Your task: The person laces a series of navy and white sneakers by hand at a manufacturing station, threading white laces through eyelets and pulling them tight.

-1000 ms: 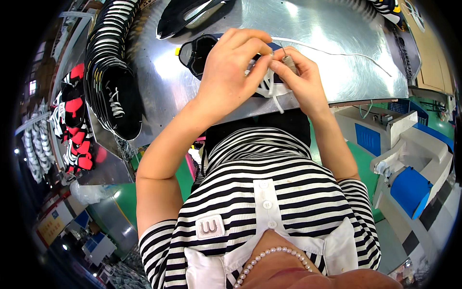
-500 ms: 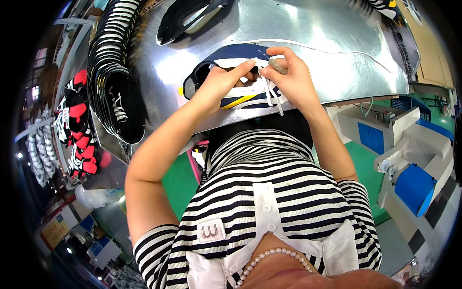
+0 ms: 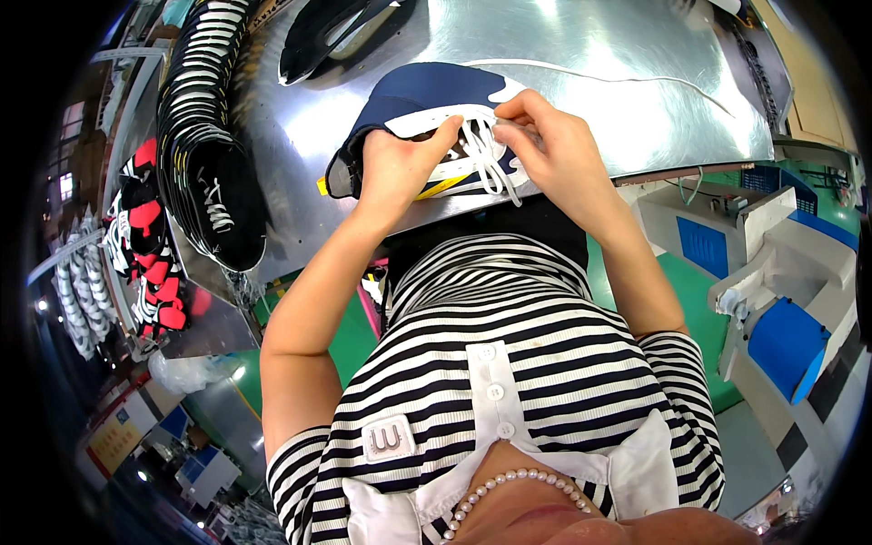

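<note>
Shiny sheet-metal covers the workbench (image 3: 636,82), and a navy shoe upper (image 3: 427,100) with a white eyelet band and a yellow strip lies flat on it at the near edge, right in front of the person. Lying flat on the bench, the upper probably keeps its eyelets facing up and within reach. The left hand (image 3: 395,168) presses on the upper's left side, thumb laid along the white band and fingers curled over the edge, apparently to keep the piece from sliding. The right hand (image 3: 545,145) has its fingertips drawn together, pinching the white shoelace (image 3: 486,163) at the eyelets; loose ends of the lace hang toward the bench edge. A second thin white lace (image 3: 636,77) trails across the bare metal farther off. To the left, a long stack of black uppers with white laces (image 3: 204,154) curves along the bench, well apart from the hands, and another dark upper (image 3: 327,36) lies at the far side
</note>
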Action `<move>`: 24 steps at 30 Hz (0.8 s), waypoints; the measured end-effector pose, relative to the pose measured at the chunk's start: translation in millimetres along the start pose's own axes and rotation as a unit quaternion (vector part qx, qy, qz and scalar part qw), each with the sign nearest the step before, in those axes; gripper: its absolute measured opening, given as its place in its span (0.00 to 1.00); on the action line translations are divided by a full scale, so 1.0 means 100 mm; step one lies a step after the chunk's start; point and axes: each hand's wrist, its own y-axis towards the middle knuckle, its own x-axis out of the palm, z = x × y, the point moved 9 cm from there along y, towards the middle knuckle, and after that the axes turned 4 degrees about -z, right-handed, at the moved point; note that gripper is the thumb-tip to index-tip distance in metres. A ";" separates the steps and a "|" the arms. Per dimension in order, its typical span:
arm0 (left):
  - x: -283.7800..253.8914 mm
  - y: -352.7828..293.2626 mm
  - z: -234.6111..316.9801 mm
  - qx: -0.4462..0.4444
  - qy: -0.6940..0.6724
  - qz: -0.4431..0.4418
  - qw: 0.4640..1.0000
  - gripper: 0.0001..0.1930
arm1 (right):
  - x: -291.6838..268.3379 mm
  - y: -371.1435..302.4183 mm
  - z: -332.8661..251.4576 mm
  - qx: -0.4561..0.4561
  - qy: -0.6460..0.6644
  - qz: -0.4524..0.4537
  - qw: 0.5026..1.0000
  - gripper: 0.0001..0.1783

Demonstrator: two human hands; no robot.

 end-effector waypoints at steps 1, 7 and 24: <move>0.00 -0.01 0.01 -0.002 -0.008 0.001 1.000 0.10 | 0.01 0.01 -0.01 0.007 -0.021 -0.011 1.000 0.11; 0.05 -0.03 0.05 0.030 -0.017 -0.018 0.999 0.09 | 0.11 0.16 0.06 0.024 -0.091 -0.076 0.993 0.10; 0.17 -0.13 -0.03 -0.071 -0.012 -0.170 0.983 0.11 | 0.35 0.30 -0.08 0.044 -0.289 -0.124 0.948 0.22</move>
